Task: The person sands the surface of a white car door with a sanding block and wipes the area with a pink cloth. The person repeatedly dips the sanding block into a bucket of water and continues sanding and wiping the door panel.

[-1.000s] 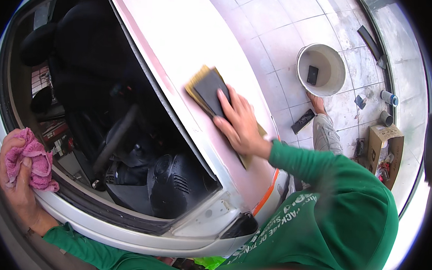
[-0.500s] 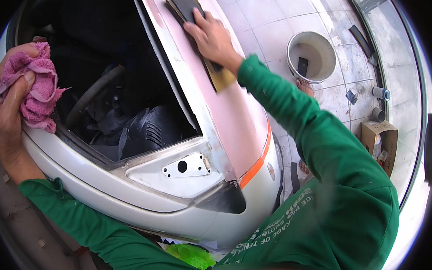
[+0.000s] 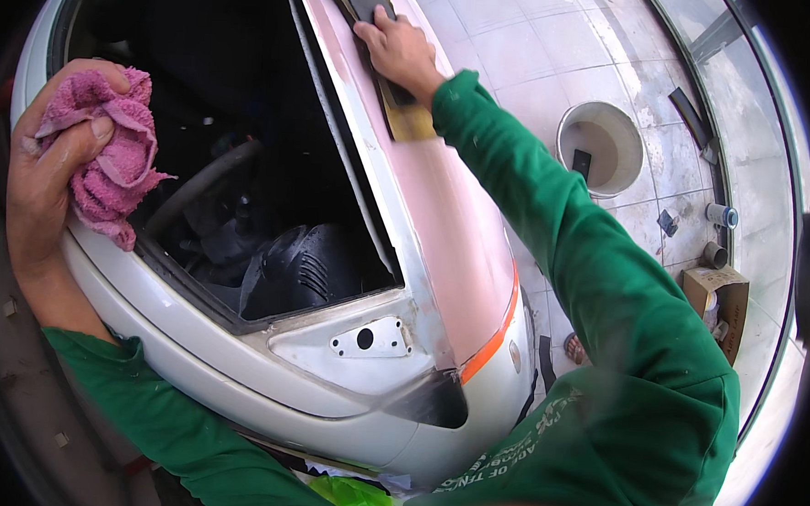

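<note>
Nearest, my green shirt [image 3: 615,447] fills the lower right, its sleeves running out along both arms. A bright green plastic bag [image 3: 355,500] lies low, partly hidden by the near sleeve. Above it curves the silver window frame [image 3: 164,315] of a car, with a white triangular mount [image 3: 387,336], pierced by holes, at the corner of the window opening. Just beside the mount, an orange strip [image 3: 488,356] borders the lower end of the pink-coated door panel [image 3: 451,246].

My left hand [image 3: 53,161], at the window frame, is closed around a crumpled pink cloth [image 3: 108,146], thumb pressed across it. Through the opening show a dark steering wheel [image 3: 205,183] and a vented dashboard [image 3: 285,270].

My right hand [image 3: 402,56], arm outstretched, is partly closed, its bent fingers gripping a long black sanding block [image 3: 372,8]. The block lies along the upper part of the door panel, with yellowish sandpaper [image 3: 412,125] projecting from its near end.

Farthest, on the tiled floor [image 3: 634,82], stands a pale bucket [image 3: 617,145] containing a small black slab [image 3: 582,163]; beyond it are a blue-and-white cylinder [image 3: 721,215] and an open cardboard box [image 3: 730,311].
</note>
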A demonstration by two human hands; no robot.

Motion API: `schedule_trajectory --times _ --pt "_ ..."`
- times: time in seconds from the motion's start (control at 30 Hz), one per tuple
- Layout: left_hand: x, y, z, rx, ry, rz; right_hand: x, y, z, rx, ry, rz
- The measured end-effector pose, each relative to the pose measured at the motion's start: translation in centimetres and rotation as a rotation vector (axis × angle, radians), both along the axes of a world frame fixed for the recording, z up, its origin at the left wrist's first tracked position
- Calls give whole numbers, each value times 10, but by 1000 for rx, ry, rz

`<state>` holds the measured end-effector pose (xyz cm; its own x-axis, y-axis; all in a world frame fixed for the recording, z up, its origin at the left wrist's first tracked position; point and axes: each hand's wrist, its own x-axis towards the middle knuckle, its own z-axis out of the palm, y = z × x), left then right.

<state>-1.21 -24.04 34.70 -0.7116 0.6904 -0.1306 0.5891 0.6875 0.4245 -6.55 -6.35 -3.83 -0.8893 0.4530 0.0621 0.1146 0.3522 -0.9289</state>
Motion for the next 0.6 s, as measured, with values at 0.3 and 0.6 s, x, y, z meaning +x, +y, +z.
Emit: schedule_trajectory --times 0.3,0.6 --pt "-6 -7 -10 17 -40 -43 198 -62 -13 134 201 154" --pt "-1 -4 0 106 -72 -9 -57 -4 -5 214 246 45"
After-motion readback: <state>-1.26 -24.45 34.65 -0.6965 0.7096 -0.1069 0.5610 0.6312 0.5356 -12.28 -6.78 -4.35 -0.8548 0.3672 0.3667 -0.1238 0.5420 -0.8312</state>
